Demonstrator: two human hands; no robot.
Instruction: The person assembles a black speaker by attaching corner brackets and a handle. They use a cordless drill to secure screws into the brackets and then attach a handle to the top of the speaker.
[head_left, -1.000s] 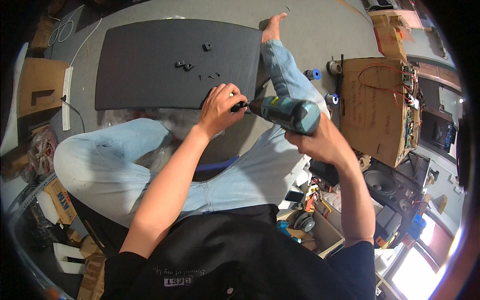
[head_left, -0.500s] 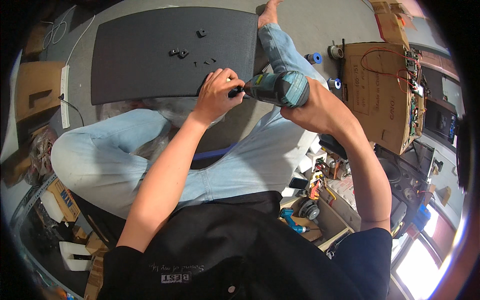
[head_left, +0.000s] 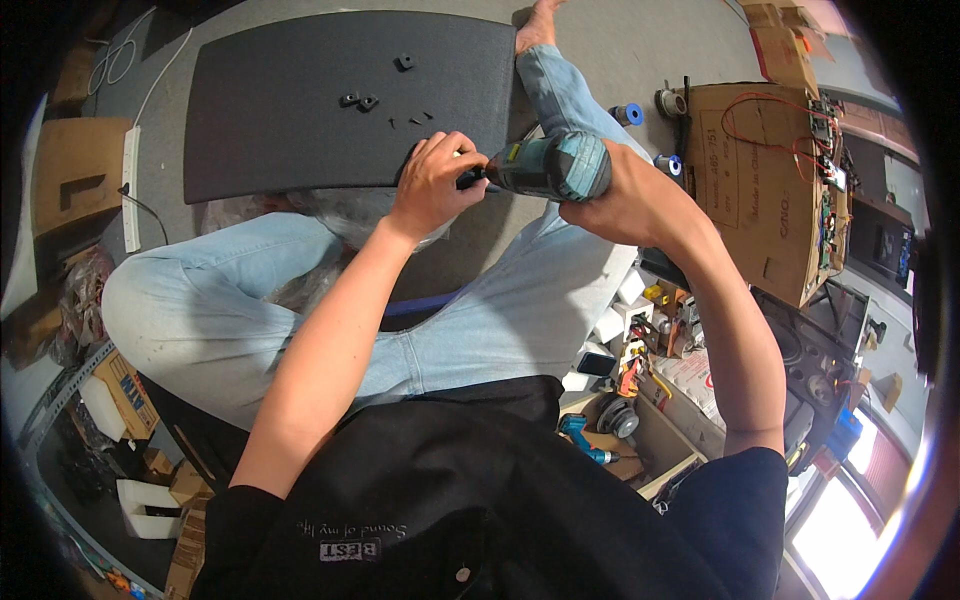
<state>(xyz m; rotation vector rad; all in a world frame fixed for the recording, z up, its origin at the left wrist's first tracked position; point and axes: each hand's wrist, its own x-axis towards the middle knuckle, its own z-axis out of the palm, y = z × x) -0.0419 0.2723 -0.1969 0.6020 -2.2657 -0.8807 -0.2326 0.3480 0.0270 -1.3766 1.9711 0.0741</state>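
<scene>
A large black box or cabinet (head_left: 280, 110) with a textured dark face lies in front of my legs. At its near right corner, my left hand (head_left: 428, 190) is closed, pinching a small black piece (head_left: 468, 178) mostly hidden by the fingers. My right hand (head_left: 640, 205) grips a teal and black cordless driver (head_left: 545, 168) held level, its nose pointing left and meeting the black piece. Whether a screw sits at the tip cannot be seen. On the box lie a black block with a hole (head_left: 404, 62), two similar blocks (head_left: 358, 101) and several dark screws (head_left: 416, 121).
Right of my leg stand wire spools (head_left: 627, 115) and a cardboard box (head_left: 745, 190) with circuit boards and red wires along its side. By my right hip, an open box holds a second blue drill (head_left: 585, 438) and a speaker driver (head_left: 617, 417). A power strip (head_left: 131, 190) lies far left.
The driver and my right hand have shifted very slightly left and up. My left hand keeps its pinch, and the loose blocks and screws lie as before.
</scene>
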